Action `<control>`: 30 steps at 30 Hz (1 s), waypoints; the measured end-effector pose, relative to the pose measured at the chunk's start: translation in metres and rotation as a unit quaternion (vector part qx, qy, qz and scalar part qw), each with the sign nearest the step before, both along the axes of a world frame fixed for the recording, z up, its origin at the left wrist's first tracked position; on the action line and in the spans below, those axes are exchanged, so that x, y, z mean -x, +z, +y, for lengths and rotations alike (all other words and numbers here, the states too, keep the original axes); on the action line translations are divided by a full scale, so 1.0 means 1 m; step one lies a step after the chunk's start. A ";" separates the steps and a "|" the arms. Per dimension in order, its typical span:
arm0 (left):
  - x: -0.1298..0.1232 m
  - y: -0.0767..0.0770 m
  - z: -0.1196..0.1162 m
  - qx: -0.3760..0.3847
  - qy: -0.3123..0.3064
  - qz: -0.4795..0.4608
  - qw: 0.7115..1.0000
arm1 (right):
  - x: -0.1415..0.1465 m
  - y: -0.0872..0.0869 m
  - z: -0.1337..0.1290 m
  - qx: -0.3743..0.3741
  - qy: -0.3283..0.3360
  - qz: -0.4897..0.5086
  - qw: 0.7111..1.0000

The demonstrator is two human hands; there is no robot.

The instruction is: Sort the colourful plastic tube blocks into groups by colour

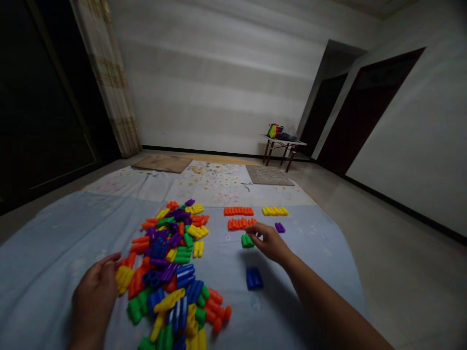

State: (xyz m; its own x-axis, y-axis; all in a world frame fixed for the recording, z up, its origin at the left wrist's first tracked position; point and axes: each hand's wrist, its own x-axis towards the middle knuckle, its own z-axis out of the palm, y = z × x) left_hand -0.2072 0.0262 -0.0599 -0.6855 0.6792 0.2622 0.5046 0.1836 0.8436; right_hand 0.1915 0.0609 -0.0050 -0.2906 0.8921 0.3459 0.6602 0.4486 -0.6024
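Observation:
A long heap of plastic bullet-shaped building blocks in orange, yellow, green, blue and purple lies on the cloth. At its left edge rests my left hand, fingers stretched beside a yellow block and an orange one, holding nothing that I can see. My right hand hovers right of the heap, thumb and forefinger slightly apart at a small green block group; whether they touch it I cannot tell. Just beyond the fingertips is an orange row. A blue block group sits nearer to me, below the right hand.
Farther back lie another orange row, a yellow row and a purple pair. A pale blue cloth covers the table. Two flat mats lie at its far side. A small folding table with bags stands by the wall.

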 end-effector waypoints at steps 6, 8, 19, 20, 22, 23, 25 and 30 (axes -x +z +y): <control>-0.006 0.005 -0.004 0.013 -0.027 -0.062 0.998 | 0.062 0.019 -0.047 0.085 0.196 -0.071 0.974; -0.007 0.006 -0.005 0.011 -0.026 -0.068 0.997 | 0.072 0.018 -0.055 0.102 0.229 -0.080 0.965; -0.006 0.001 -0.003 -0.010 -0.029 -0.058 0.998 | 0.115 -0.003 -0.070 0.005 0.304 -0.178 0.936; -0.006 0.001 -0.003 -0.010 -0.031 -0.051 0.998 | 0.116 -0.002 -0.066 0.001 0.285 -0.182 0.941; -0.006 0.001 -0.003 -0.012 -0.032 -0.038 0.999 | 0.116 -0.002 -0.056 -0.007 0.233 -0.189 0.954; -0.006 0.001 -0.003 -0.014 -0.032 -0.034 0.999 | 0.115 -0.002 -0.051 -0.011 0.201 -0.192 0.961; -0.006 0.002 -0.002 -0.017 -0.031 -0.032 0.999 | 0.114 -0.002 -0.045 -0.021 0.132 -0.189 0.973; -0.006 0.002 -0.002 -0.009 -0.041 -0.009 0.999 | 0.123 0.002 -0.072 -0.069 0.173 -0.142 0.972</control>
State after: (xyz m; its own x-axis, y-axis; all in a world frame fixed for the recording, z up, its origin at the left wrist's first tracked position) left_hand -0.2011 0.0238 -0.0577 -0.6330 0.7283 0.2626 0.5022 0.1281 0.8552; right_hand 0.0685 -0.0113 -0.0028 -0.6664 0.6749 0.3169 0.5861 0.7369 -0.3369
